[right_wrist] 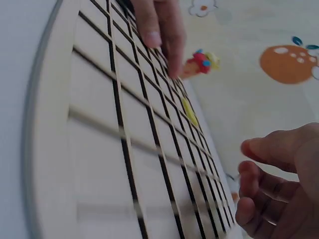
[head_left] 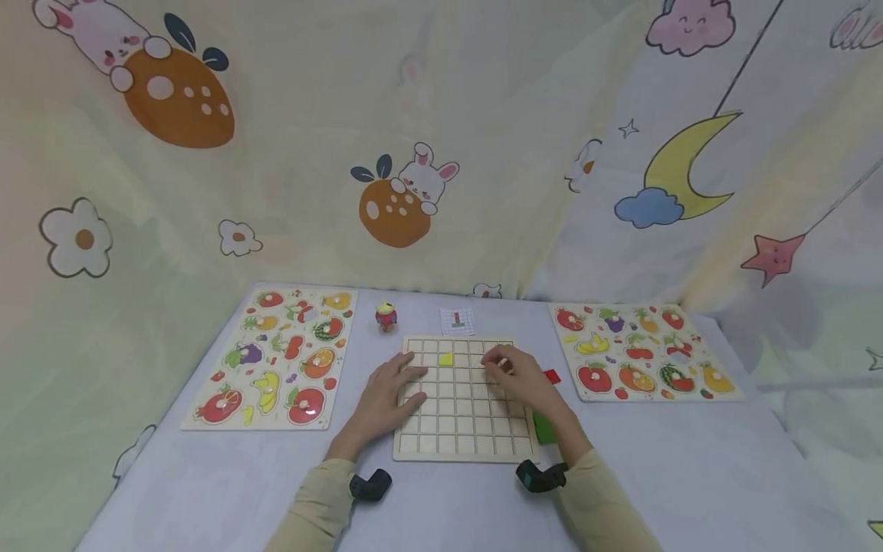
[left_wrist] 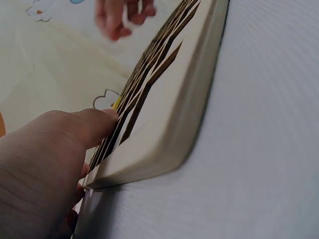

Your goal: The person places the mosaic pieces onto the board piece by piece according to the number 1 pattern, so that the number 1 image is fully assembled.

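Note:
A pale wooden grid board (head_left: 465, 453) lies flat on the table, with a yellow square tile (head_left: 446, 359) in one of its upper cells. My left hand (head_left: 388, 399) rests on the board's left side, fingers spread; the thumb (left_wrist: 97, 124) touches the grid in the left wrist view. Over the upper right cells hovers my right hand (head_left: 517, 374), fingers loosely bent. Its thumb and fingers (right_wrist: 249, 172) show nothing between them in the right wrist view. Partly hidden by the right hand and forearm, a red piece (head_left: 552, 376) and a green piece (head_left: 544, 429) lie along the board's right edge.
Behind the board lies a small grid card (head_left: 457, 322) with a red and green figure. A small red toy figure with a yellow top (head_left: 386, 316) stands left of the card. Fruit puzzle boards lie left (head_left: 276, 356) and right (head_left: 645, 353). A printed cloth (head_left: 297, 153) hangs behind.

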{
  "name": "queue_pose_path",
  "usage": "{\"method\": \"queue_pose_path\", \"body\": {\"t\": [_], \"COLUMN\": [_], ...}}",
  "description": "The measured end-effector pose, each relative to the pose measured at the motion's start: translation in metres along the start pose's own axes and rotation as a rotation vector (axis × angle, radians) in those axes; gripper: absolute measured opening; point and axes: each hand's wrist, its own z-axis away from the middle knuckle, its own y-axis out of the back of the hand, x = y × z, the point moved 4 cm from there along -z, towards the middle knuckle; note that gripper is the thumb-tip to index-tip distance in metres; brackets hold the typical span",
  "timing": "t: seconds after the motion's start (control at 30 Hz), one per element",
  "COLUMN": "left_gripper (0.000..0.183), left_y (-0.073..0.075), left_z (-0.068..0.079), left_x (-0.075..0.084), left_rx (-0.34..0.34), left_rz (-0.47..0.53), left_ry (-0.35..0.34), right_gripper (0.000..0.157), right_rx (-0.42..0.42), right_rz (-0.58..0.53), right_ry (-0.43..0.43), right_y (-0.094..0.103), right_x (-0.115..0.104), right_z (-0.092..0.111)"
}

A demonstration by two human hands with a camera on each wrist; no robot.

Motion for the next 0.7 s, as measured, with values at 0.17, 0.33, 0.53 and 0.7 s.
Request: {"method": "queue_pose_path", "body": {"t": [0.17, 0.33, 0.53, 0.7], "left_gripper": [0.044, 0.044, 0.044, 0.043], "left_y": [0.000, 0.004, 0.001, -0.003], "left_z": [0.001, -0.002, -0.004, 0.001], "left_x": [0.001, -0.001, -0.004, -0.003], "left_rx": [0.000, 0.020, 0.015, 0.021], "left_rz": [-0.001, -0.011, -0.006, -0.010], "left_ry": [-0.011, -0.015, 0.006, -0.003], "right_gripper": [0.014, 0.015, 0.019, 0.026], "right_rx": [-0.030, -0.094, -0.144, -0.189], "right_rz": [0.075, 0.114, 0.165, 0.152], "right_ry": [-0.055, -0.092, -0.170, -0.215], "right_y": [0.025, 0.039, 0.048, 0.046], "right_x": [0.024, 0.036, 0.045, 0.053], "right_z": [0.034, 0.059, 0.078, 0.092]}}
